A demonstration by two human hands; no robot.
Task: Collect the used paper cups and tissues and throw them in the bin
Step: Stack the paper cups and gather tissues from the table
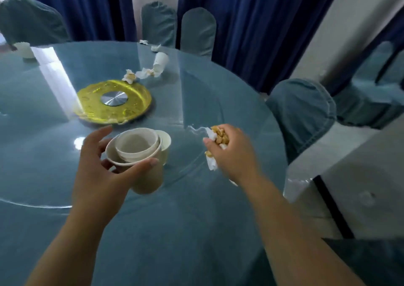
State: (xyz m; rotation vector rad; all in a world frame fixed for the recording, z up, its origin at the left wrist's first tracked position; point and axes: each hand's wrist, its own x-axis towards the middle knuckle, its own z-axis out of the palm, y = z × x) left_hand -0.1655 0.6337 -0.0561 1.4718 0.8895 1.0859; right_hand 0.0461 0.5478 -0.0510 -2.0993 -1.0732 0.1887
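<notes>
Left hand [98,165]: fingers curled round a stack of cups [148,176], thumb across the near wall just under the rim, forefinger lifted off it.
Stack of cups: two paper cups, one nested in the other, held tilted above the near part of the worktop [196,231].
Third cup [166,147]: one, just behind the stack and touching it; whether it stands on the worktop or is held cannot be told.
Right hand [235,154]: fingers closed over a bunch of tissues [213,164], white with yellow-brown scraps in it, held above the worktop to the right of the stack; how many tissues are in the bunch cannot be told.
Tipped cup [161,61]: one, lying on its side on the far half of the worktop.
Upright cup [24,49]: one, at the far left edge.
Loose tissues: four wads on the worktop. Two lie between the tipped cup and the gold plate [91,102], the left wad [129,76] and the right wad [146,73]; two more lie at the far edge, the nearer wad [155,48] and the farther wad [143,42].
Gold plate: one, with a round metal disc [114,98] at its middle.
Paper cups in all: five.
</notes>
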